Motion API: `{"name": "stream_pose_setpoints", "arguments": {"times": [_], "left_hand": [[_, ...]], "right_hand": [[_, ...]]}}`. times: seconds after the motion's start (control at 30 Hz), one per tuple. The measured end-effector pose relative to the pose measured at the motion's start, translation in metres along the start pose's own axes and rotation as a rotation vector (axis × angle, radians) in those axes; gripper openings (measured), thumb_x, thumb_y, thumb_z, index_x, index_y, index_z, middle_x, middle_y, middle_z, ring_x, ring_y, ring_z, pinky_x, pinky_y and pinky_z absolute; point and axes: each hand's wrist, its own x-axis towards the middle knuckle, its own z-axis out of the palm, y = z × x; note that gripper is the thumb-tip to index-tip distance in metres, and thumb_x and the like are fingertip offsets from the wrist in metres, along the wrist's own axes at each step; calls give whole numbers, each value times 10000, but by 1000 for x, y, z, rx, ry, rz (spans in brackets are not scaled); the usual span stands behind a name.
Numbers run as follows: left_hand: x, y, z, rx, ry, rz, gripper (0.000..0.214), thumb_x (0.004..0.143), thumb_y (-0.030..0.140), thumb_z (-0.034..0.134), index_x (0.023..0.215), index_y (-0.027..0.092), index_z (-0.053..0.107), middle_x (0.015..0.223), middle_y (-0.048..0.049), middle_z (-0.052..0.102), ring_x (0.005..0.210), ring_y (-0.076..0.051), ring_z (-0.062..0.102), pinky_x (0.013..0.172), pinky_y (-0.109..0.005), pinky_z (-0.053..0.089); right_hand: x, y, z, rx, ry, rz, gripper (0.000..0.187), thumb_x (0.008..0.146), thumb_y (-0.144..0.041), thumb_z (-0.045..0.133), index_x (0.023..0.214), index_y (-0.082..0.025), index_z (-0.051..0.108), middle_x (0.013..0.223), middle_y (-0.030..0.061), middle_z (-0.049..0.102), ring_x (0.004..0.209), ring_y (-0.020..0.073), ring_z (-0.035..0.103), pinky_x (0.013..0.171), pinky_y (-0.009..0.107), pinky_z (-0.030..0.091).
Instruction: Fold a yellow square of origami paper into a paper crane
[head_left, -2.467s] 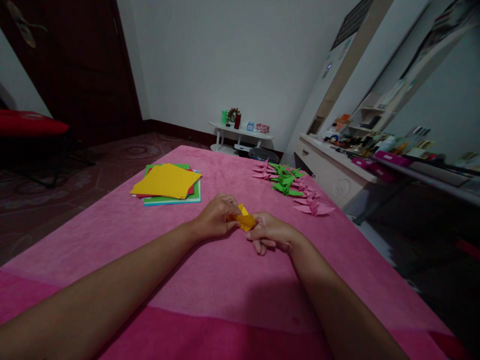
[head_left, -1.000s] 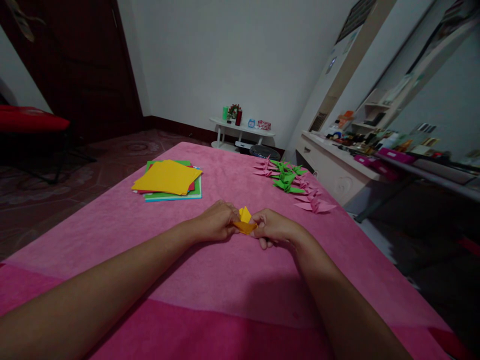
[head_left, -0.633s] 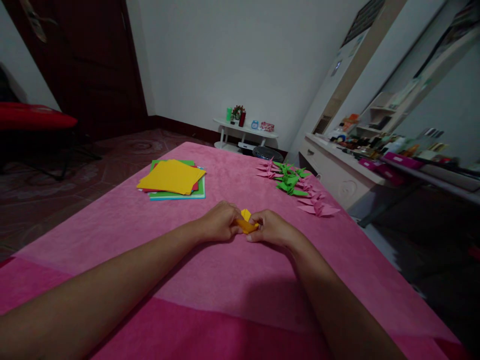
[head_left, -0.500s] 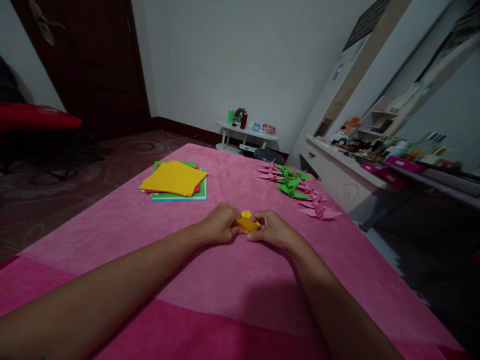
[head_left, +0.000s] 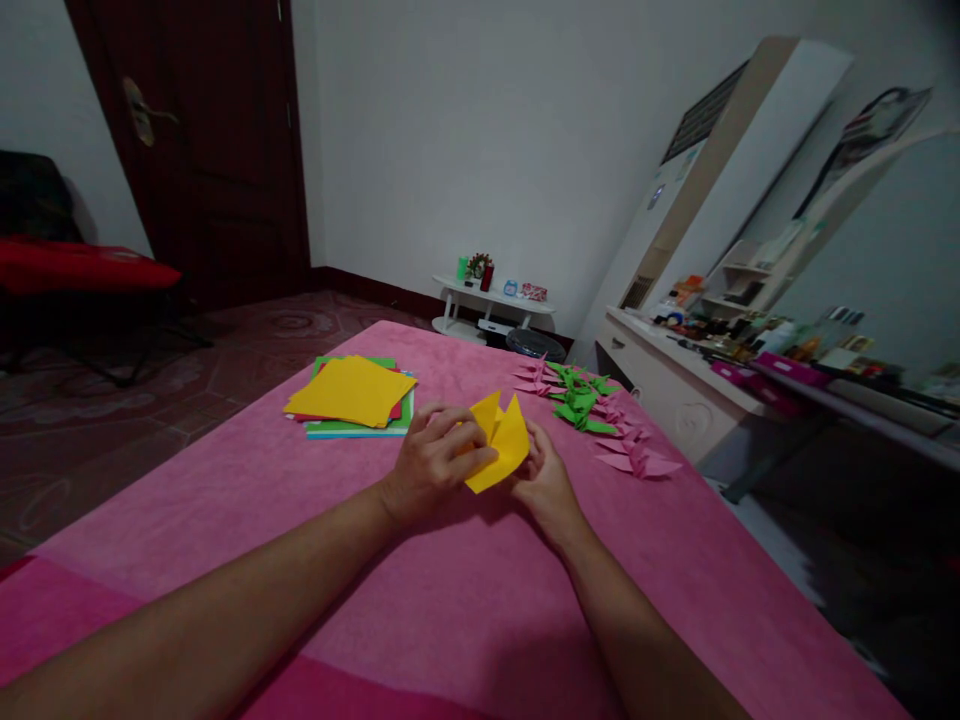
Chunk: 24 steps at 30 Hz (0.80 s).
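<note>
A partly folded yellow origami paper (head_left: 508,442) is tilted up above the pink cloth, two pointed flaps sticking upward. My left hand (head_left: 439,455) grips its left side, fingers lying across the front. On the right edge, my right hand (head_left: 546,478) has its fingers closed behind the paper, so the fingertips are partly hidden. Beyond the left hand lies a stack of square paper sheets (head_left: 351,390), yellow on top with red, green, white and blue edges showing beneath.
Green folded paper cranes (head_left: 577,405) and pink folded paper cranes (head_left: 637,460) sit in a cluster at the right edge of the pink cloth (head_left: 450,600). A dresser (head_left: 675,385) with many small items stands to the right. A low white stand (head_left: 495,295) is by the wall.
The yellow paper has gone from a small flattened shape pinched between both hands to a raised, wider form with points up. My left hand has turned over its front. The view has tilted upward.
</note>
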Motion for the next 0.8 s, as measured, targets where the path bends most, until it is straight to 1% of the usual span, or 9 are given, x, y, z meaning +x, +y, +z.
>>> {"name": "stream_pose_setpoints", "arguments": {"times": [0.1, 0.17, 0.3, 0.43, 0.53, 0.6, 0.63, 0.7, 0.8], "left_hand": [[-1, 0, 1, 11, 127, 27, 192, 794, 212, 610, 948, 318, 652, 1054, -8, 640, 1073, -199, 489, 953, -408, 291], [-2, -1, 1, 18, 168, 26, 185, 787, 219, 623, 926, 336, 656, 1159, -3, 605, 1128, -212, 464, 969, -427, 298], [-4, -2, 2, 26, 170, 4, 172, 771, 238, 647, 893, 358, 662, 1306, 12, 513, 1191, -230, 423, 983, -465, 305], [-3, -1, 2, 17, 172, -52, 210, 759, 221, 661, 888, 385, 668, 1369, 33, 435, 1212, -232, 401, 976, -466, 327], [-2, 0, 2, -5, 172, -135, 217, 755, 226, 664, 884, 400, 678, 1411, 42, 366, 1222, -238, 385, 988, -472, 319], [-1, 0, 1, -23, 154, -175, 202, 745, 245, 674, 874, 399, 687, 1416, 44, 350, 1226, -246, 376, 1001, -482, 303], [0, 1, 1, -32, 133, -190, 190, 741, 252, 677, 869, 392, 692, 1415, 42, 350, 1228, -251, 371, 1007, -486, 295], [1, 3, 2, -46, 67, -229, 164, 736, 256, 675, 856, 365, 703, 1404, 29, 365, 1234, -262, 356, 1017, -490, 278], [2, 6, 7, -72, -81, -315, 191, 733, 226, 661, 872, 349, 710, 1344, 11, 436, 1225, -269, 347, 1018, -487, 268]], "right_hand": [[-3, -2, 5, 81, 3, -100, 693, 562, -89, 716, 1175, -231, 425, 1184, 63, 568, 1028, 202, 577, 860, 289, 473], [-5, -5, 3, 119, -1, -118, 682, 584, -78, 686, 1191, -242, 424, 1163, 51, 583, 984, 194, 593, 828, 282, 479], [-10, -10, -4, 211, -88, -98, 679, 651, -98, 576, 1275, -264, 366, 1090, 47, 616, 861, 191, 621, 708, 284, 487], [-13, -12, -2, 173, -64, -176, 774, 647, -106, 560, 1343, -281, 269, 1063, 46, 604, 839, 189, 608, 688, 288, 481], [-15, -8, 2, -33, 17, -253, 836, 654, -110, 575, 1377, -297, 199, 1088, 55, 579, 818, 180, 602, 695, 300, 491], [-16, -6, 4, -253, 104, -315, 835, 648, -98, 584, 1371, -303, 222, 1191, 75, 527, 906, 198, 591, 738, 322, 498], [-16, -5, 5, -372, 146, -351, 817, 644, -89, 587, 1359, -304, 255, 1253, 82, 487, 988, 216, 570, 775, 338, 496], [-17, -6, 6, -607, 212, -432, 736, 643, -87, 605, 1304, -304, 363, 1366, 77, 382, 1170, 253, 466, 883, 390, 461], [-16, -11, 6, -899, 246, -540, 496, 632, -137, 687, 1092, -278, 571, 1450, 41, 265, 1314, 284, 285, 1041, 462, 315]]}}
